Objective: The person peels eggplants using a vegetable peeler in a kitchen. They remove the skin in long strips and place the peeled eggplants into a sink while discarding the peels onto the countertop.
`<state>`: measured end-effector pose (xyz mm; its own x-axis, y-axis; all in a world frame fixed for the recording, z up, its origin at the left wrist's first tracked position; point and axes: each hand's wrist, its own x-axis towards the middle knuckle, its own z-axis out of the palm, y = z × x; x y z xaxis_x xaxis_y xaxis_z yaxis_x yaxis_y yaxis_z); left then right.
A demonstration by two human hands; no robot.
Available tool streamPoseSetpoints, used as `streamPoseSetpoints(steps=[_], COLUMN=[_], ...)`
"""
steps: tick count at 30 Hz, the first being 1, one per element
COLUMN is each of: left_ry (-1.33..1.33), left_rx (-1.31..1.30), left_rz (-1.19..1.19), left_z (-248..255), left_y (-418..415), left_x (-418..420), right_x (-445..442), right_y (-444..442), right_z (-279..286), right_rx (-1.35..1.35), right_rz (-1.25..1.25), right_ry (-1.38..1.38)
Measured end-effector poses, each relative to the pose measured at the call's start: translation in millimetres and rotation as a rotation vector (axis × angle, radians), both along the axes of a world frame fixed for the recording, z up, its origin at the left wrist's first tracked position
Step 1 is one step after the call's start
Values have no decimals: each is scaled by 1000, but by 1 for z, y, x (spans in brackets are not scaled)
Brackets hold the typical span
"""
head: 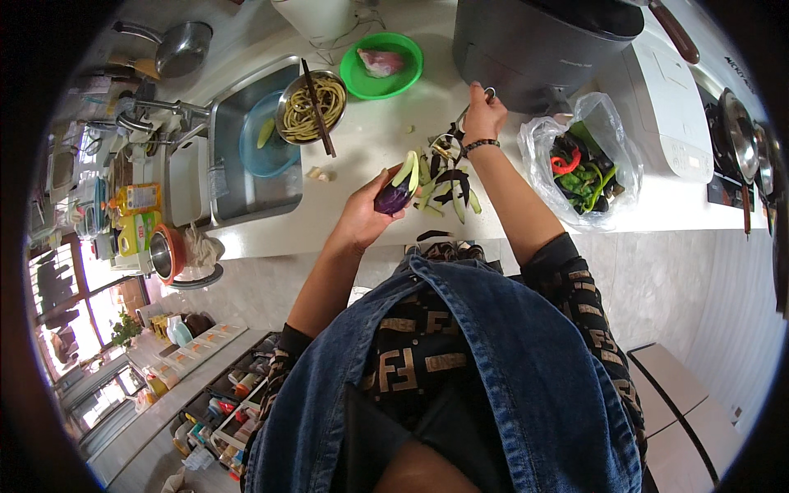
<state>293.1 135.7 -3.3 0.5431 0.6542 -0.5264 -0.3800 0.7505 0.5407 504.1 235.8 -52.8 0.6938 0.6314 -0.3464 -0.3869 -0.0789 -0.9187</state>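
My left hand (368, 212) holds a partly peeled eggplant (394, 196), dark purple at its lower end with pale flesh bared above. In my right hand (484, 120) is a metal peeler (462, 116), its looped handle end showing above my fist; it is apart from the eggplant. Dark and pale green peel strips (456, 185) lie scattered on the white counter between and below my hands. A small pale scrap (318, 174) sits left of the eggplant. Beyond my hands, a green plastic plate (351, 77) holds a piece of raw meat (381, 63).
Left is a steel sink (225, 209) with a blue basin (249, 157); a metal bowl of long greenish strips (308, 105) bears chopsticks (318, 111). Right are a plastic bag of peppers (533, 145) and a white appliance (672, 117). A large grey appliance (524, 61) stands behind my right hand.
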Motion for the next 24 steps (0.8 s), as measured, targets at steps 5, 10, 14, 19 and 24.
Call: streamPoseSetpoints(steps=[5, 10, 14, 19, 24], left_ry=[-68, -95, -215, -247, -171], left_rx=[-9, 110, -23, -57, 31], left_rz=[44, 176, 289, 138, 38], left_z=[-9, -7, -18, 8, -5], left_y=[0, 1, 4, -3, -3], left_x=[6, 5, 2, 22, 28], right_x=[-11, -30, -34, -35, -32], right_y=[0, -30, -41, -36, -30], right_z=[-5, 48, 41, 52, 34], right_rx=[90, 89, 58, 57, 77], right_rz=[69, 188, 202, 197, 169], right_ry=[18, 217, 200, 192, 246])
